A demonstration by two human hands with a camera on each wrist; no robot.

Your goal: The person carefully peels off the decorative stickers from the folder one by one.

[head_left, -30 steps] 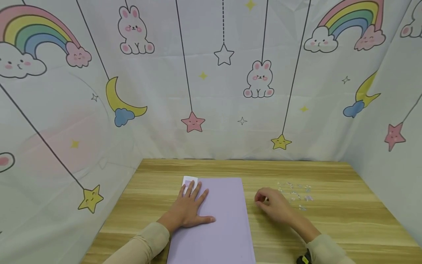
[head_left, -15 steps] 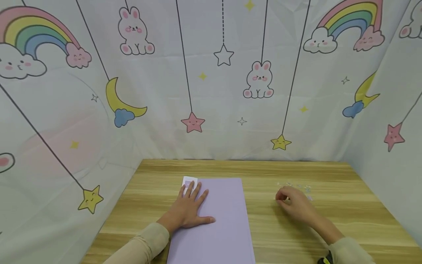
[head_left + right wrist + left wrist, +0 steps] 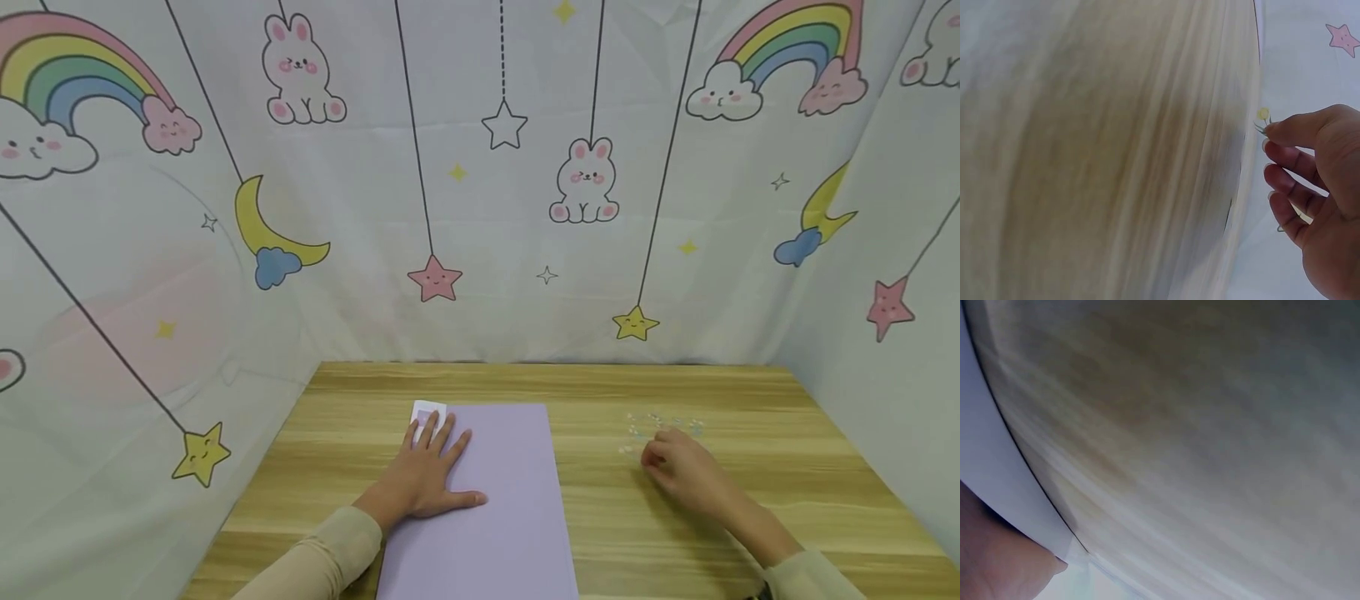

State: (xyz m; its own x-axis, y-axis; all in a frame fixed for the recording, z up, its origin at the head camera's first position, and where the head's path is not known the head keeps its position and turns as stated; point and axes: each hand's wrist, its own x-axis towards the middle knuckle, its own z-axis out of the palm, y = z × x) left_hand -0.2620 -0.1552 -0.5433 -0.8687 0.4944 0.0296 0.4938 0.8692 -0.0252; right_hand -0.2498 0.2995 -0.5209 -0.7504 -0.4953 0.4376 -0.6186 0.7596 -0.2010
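My left hand [image 3: 431, 479] lies flat with fingers spread on a pale purple, flat cover [image 3: 510, 517]. Its fingertips reach over a small white card [image 3: 430, 410] with a purple square, at the cover's top left corner. The left wrist view has part of that hand [image 3: 1004, 562] beside the cover's edge [image 3: 1010, 481]. Over to the right, my right hand [image 3: 690, 471] is close by a scatter of tiny clear stickers [image 3: 652, 421]. In the right wrist view its thumb and forefinger pinch a small yellow flower sticker [image 3: 1264, 114] with green leaves.
Both things lie on a wood-grain table [image 3: 600, 533]. A white curtain [image 3: 510, 317] printed with stars, rabbits and rainbows closes off the back and sides. A bit of a black object [image 3: 763, 592] shows by the right sleeve [image 3: 813, 575].
My right hand has moved right, away from the purple cover to the near side of the scattered stickers. The left hand has stayed in place on the cover.
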